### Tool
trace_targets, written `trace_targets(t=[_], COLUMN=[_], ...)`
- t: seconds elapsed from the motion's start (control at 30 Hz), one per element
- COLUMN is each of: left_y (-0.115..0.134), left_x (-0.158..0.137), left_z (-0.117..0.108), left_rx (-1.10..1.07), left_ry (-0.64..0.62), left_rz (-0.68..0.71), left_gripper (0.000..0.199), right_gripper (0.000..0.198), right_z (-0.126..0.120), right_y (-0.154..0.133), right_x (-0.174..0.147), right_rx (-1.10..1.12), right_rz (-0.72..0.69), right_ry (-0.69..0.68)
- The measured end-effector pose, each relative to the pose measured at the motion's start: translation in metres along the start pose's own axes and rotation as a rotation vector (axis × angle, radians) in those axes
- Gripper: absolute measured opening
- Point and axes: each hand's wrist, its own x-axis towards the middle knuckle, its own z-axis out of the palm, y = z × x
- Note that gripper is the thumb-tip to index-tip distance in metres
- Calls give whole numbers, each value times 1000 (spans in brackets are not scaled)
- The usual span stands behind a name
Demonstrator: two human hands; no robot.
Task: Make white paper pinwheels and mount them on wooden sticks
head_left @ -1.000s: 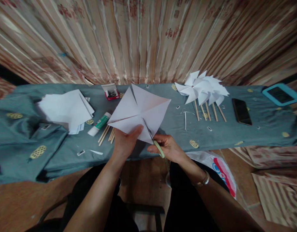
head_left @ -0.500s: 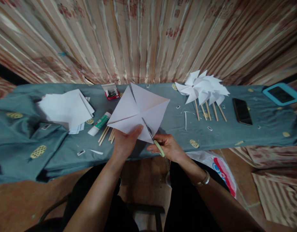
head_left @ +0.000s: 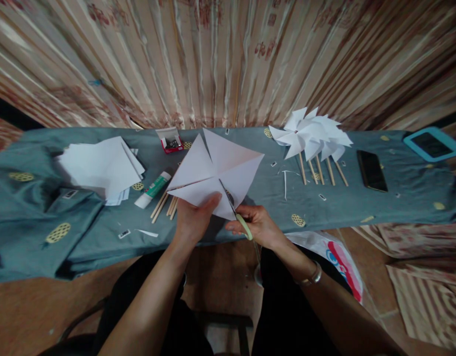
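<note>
At the frame's center, the left hand (head_left: 193, 216) pinches a slit white paper square (head_left: 235, 165); just below center, the right hand (head_left: 258, 226) grips green-handled scissors (head_left: 244, 226) — blades (head_left: 231, 201) in the square's lower slit.

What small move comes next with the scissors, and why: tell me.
Probably draw the scissors back with the right hand: the dark line at their blades already ends near the middle of the paper, toward which slits from the far and left corners also run, so cutting further might split it.
</note>
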Motion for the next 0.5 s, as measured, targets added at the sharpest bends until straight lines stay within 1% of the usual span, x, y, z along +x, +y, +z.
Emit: trace_targets(t=[0.23, 0.3, 0.4, 0.43, 0.5], left_y=[-2, -1, 0, 1, 3], left_x=[0, 1, 3, 4, 7], left_z=[0, 1, -1, -2, -6], left_rx=[-21, -37, -53, -49, -43], left_ry=[-2, 4, 36, 46, 65], left_rz=[4, 9, 37, 47, 59], left_gripper=[28, 32, 39, 41, 40], right_gripper=[40, 42, 43, 43, 46], right_z=[0, -1, -5, -7, -12], right_y=[2, 3, 4, 4, 2], right_x=[0, -1, -3, -3, -5], right_rx=[-9, -60, -192, -230, -287], right_rz=[7, -20, -69, -62, 2], right_ry=[-19, -25, -44, -60, -113])
